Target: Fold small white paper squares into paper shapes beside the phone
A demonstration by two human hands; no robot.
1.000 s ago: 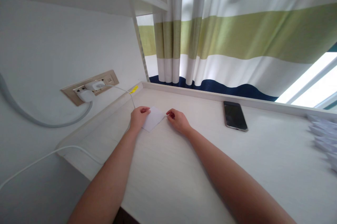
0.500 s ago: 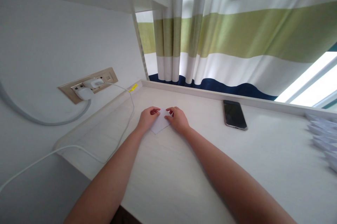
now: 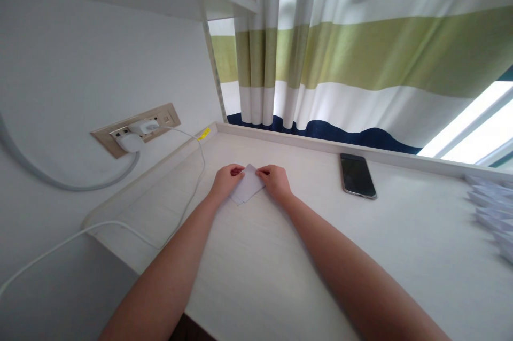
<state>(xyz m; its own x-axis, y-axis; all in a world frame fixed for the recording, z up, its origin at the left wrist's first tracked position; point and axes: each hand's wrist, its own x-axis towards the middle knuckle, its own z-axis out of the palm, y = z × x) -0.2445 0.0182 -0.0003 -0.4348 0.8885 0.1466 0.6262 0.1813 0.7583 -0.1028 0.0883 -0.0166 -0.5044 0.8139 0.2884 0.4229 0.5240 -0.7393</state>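
Observation:
A small piece of folded white paper (image 3: 249, 185) is held low over the white desk (image 3: 256, 266), between my two hands. Its layers look slightly offset at the lower edge, and one corner points away from me. My left hand (image 3: 227, 180) pinches the paper's left side between thumb and fingers. On the opposite side, my right hand (image 3: 276, 180) grips the right edge with thumb and fingertips closed. Parts of both side edges are hidden under my fingers.
A dark phone (image 3: 358, 176) lies to the right. Folded white papers (image 3: 491, 212) are heaped at the far right. A white charging cable (image 3: 196, 186) runs from the wall socket (image 3: 136, 130) across the desk's left side. A raised rim (image 3: 288, 140) borders the back, before a striped curtain (image 3: 344, 57).
My right hand has shifted slightly right and its fingers have closed on the paper's edge. The paper's layers now show spread apart, with more of its surface visible.

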